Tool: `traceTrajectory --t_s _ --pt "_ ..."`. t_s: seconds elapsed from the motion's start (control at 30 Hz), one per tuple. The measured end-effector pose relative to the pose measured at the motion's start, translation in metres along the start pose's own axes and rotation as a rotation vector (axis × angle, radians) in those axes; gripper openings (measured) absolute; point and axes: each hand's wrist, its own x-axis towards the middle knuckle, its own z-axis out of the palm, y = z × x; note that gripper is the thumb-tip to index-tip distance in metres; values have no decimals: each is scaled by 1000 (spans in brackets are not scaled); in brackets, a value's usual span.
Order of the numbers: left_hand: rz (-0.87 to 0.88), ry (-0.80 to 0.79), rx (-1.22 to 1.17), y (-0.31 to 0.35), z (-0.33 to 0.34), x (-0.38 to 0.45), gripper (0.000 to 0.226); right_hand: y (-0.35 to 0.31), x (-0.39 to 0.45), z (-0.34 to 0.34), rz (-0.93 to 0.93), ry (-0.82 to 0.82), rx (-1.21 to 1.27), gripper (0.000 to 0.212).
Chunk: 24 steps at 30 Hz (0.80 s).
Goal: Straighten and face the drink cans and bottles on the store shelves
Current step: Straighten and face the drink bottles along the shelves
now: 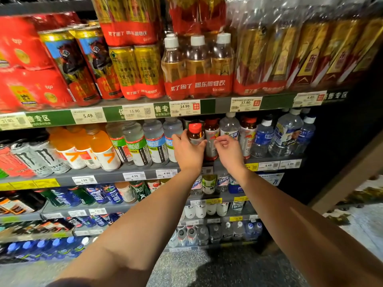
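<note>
- The left hand (187,151) grips a small red-capped bottle (195,133), fingers and thumb curled round its body, at the front of the second shelf (116,175) from the top.
- The bottle stands roughly upright, just left of a taller red-capped bottle (211,139).
- The right hand (227,150) hovers just beside it in front of that taller bottle, fingers loosely curled with thumb and forefinger close together; I cannot tell whether they touch anything.
- Clear electrolyte bottles (154,141) stand to the left, with orange drink bottles (99,148) further left.
- Blue-labelled water bottles (264,136) stand to the right.
</note>
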Motion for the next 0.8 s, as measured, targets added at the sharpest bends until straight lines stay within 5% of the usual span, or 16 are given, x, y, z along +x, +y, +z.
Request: traceTrajectory --t_s 0.3,0.63,0.8 --pt "93 -83 148 -17 -7 9 63 -6 -10 -5 78 -29 -56 18" --pt "107 -72 -134 -17 -8 -18 46 0 -32 -22 58 217 -124 21" --pt "226 -153 -211 11 11 -33 41 -1 -20 -52 48 253 -168 43"
